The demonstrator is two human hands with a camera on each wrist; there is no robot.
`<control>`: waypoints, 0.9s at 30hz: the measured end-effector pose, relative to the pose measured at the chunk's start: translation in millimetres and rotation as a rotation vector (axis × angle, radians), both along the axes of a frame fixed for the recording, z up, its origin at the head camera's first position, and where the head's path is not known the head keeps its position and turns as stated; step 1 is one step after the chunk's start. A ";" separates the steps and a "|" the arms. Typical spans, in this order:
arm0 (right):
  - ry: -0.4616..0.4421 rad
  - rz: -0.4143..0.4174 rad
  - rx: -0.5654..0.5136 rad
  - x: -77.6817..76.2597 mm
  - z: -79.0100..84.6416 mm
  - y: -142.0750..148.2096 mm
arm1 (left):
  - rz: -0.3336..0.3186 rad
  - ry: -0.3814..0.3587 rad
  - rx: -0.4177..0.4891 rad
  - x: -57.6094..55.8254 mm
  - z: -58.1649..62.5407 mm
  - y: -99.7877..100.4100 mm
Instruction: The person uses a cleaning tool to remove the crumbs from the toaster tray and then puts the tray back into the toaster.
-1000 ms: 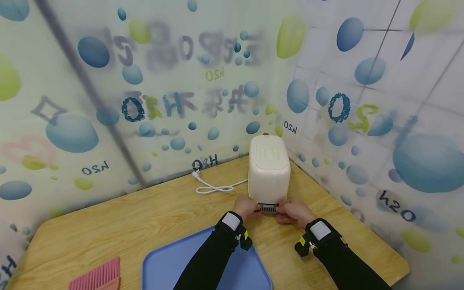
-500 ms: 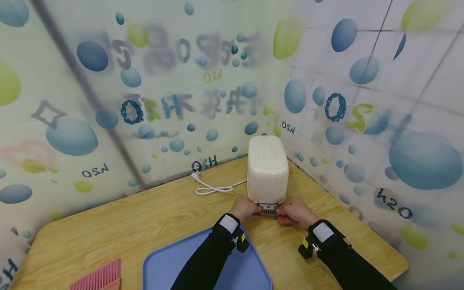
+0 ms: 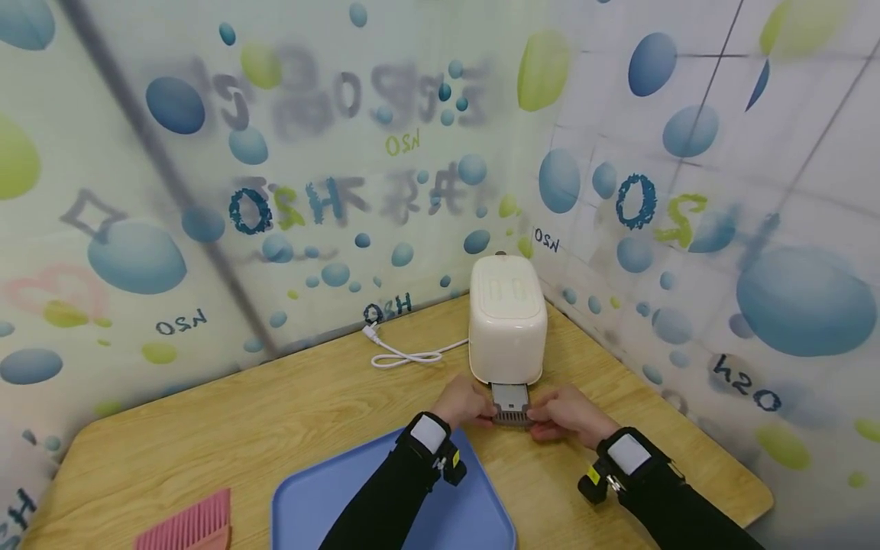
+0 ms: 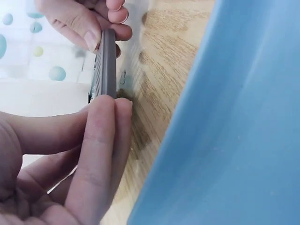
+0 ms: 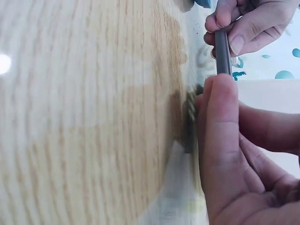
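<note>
A cream-white toaster point(image 3: 507, 336) stands in the table's corner, narrow end towards me. From its base sticks out a grey crumb tray point(image 3: 510, 399) with a ribbed front edge. My left hand point(image 3: 462, 402) pinches the tray's left end, and my right hand point(image 3: 569, 413) pinches its right end. The left wrist view shows the tray edge point(image 4: 109, 65) between the fingers of both hands. In the right wrist view that same grey edge point(image 5: 223, 54) runs between the two hands. The tray's rear part is hidden inside the toaster.
A blue tray point(image 3: 412, 489) lies on the wooden table point(image 3: 241, 428) under my left forearm. A pink brush point(image 3: 189, 523) lies at the front left. The toaster's white cord point(image 3: 412, 357) and plug rest to its left. Patterned curtains close off the back and right.
Both hands have drawn the crumb tray towards me, so more of its flat grey surface shows in front of the toaster. The toaster has stayed in place.
</note>
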State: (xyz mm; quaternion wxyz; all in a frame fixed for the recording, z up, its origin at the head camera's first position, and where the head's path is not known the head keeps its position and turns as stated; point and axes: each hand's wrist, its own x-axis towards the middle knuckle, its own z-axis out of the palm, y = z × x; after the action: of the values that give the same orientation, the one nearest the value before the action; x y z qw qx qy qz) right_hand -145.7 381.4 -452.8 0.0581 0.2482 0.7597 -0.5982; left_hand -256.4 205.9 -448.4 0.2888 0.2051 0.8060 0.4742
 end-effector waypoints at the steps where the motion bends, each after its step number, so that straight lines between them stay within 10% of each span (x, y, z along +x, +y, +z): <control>1: -0.005 0.007 -0.003 1.7 0.3 0.1 | -0.006 -0.005 -0.007 1.0 0.7 -0.7; 27: -0.127 0.337 -0.123 19.1 5.2 2.5 | -0.221 -0.262 -0.025 8.9 0.9 -33.0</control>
State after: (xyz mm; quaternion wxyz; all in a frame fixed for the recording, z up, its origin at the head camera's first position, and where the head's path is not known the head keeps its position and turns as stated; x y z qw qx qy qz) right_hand -126.6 383.8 -447.6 0.2205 0.1507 0.7473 -0.6085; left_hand -247.5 172.9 -447.5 0.4441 0.2254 0.7400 0.4521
